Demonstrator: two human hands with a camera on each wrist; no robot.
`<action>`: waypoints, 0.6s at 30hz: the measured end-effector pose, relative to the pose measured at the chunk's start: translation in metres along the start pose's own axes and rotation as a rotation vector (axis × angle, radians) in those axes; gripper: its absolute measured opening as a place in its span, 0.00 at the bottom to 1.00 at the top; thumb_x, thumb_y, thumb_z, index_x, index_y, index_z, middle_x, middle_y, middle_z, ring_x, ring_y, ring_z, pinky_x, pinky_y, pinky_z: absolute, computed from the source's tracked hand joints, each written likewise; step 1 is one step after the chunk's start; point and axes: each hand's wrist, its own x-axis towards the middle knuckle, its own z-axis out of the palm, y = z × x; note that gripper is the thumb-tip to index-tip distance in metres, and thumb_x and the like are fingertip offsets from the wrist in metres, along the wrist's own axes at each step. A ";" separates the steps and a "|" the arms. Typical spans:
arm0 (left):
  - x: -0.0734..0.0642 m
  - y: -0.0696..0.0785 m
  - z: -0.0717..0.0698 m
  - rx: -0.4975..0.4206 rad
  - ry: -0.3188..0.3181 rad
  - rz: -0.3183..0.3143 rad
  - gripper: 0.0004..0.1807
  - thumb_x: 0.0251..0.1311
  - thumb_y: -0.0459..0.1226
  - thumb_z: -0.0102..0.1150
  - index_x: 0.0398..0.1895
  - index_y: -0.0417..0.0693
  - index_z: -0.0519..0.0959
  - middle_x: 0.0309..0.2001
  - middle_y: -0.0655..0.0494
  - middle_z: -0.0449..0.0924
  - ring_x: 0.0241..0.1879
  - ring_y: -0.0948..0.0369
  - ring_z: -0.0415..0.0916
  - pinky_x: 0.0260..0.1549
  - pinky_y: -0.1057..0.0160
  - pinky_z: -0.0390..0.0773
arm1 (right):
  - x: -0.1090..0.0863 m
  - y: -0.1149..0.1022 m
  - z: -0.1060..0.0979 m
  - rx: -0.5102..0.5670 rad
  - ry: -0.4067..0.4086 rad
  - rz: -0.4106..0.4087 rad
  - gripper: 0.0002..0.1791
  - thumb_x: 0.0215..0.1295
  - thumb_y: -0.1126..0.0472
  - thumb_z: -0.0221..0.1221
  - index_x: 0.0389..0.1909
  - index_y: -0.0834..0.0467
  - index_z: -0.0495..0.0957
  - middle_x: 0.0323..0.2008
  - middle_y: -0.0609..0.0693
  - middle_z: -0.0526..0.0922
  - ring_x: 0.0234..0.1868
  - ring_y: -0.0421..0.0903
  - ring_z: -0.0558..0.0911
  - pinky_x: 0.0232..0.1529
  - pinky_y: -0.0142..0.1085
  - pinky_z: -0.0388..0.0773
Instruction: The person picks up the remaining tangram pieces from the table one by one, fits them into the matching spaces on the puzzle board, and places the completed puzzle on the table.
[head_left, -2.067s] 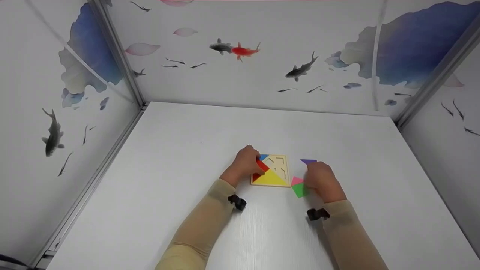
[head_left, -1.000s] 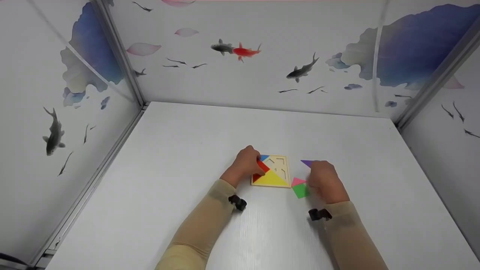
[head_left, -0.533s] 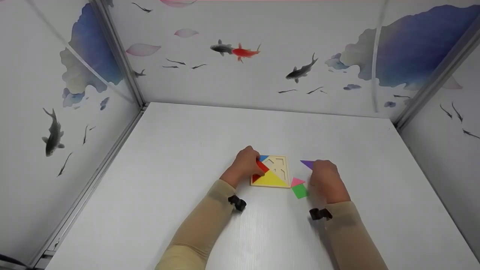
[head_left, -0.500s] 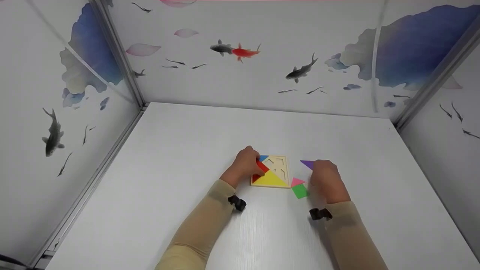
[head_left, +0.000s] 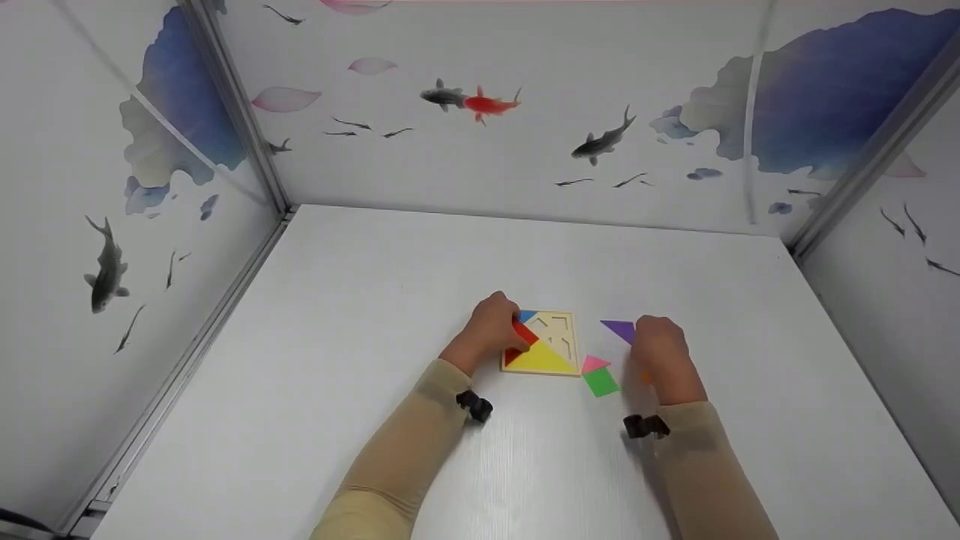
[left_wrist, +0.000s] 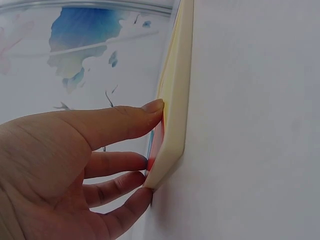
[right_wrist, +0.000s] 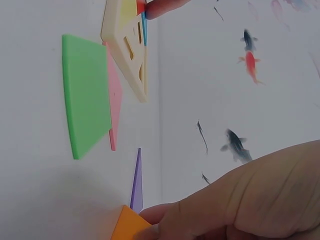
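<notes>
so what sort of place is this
Probably a small indoor booth set up for tabletop activities: fish-patterned panels enclose the far side and both flanks of a white table, and metal posts stand at the far corners.

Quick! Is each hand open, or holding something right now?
Left hand: holding the wooden tray by its edge.
Right hand: pinching the orange piece.

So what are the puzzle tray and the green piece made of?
The tray: perhaps pale wood or cream plastic, matte and smooth, with rounded edges and no clear grain.
The green piece: likely plastic, though painted wood is possible; smooth, dull finish, green on face and edge alike.
</notes>
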 end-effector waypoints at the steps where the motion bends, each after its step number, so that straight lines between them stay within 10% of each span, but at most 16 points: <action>1: 0.000 0.000 0.000 -0.001 0.000 -0.002 0.32 0.54 0.44 0.81 0.61 0.43 0.83 0.56 0.52 0.76 0.55 0.56 0.73 0.64 0.58 0.77 | 0.000 0.000 0.000 0.005 0.007 0.000 0.13 0.66 0.72 0.60 0.48 0.75 0.78 0.42 0.68 0.84 0.38 0.55 0.78 0.48 0.52 0.83; 18: 0.004 -0.004 0.001 0.052 -0.008 0.052 0.31 0.54 0.46 0.80 0.58 0.39 0.84 0.56 0.49 0.78 0.52 0.55 0.74 0.62 0.58 0.77 | 0.000 -0.004 -0.002 0.021 0.124 0.004 0.14 0.69 0.68 0.59 0.47 0.76 0.81 0.42 0.70 0.87 0.43 0.62 0.87 0.48 0.56 0.87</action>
